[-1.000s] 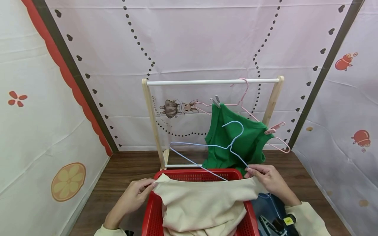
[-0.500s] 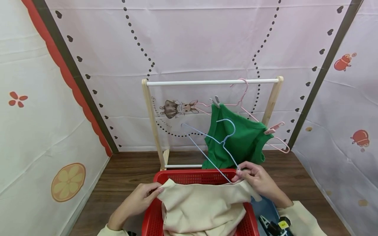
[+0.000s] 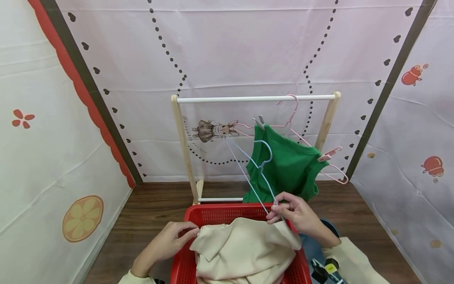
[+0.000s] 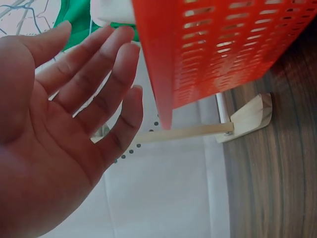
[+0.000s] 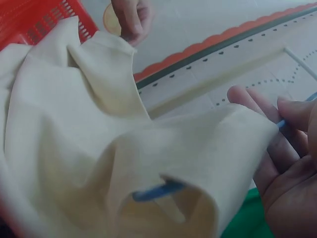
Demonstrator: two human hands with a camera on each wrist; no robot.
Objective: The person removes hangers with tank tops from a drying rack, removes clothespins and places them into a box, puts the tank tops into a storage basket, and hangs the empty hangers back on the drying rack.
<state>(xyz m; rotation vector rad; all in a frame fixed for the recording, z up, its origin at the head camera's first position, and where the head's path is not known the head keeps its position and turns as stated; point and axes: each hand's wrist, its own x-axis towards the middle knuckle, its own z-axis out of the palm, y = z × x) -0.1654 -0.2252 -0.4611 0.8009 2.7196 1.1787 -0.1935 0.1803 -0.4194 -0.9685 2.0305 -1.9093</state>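
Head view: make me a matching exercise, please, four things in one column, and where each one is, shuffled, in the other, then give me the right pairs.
Things:
1. Blue hanger
2. Cream cloth
3. Green top
4. Pink hanger

Places:
A. Hooked over the white bar
B. Partly in the red basket
C. Held in the right hand, hook free
D. Clipped up in front of the rack's right-hand post and hanging behind the basket

Right pairs: 1-C, 2-B, 3-D, 4-A
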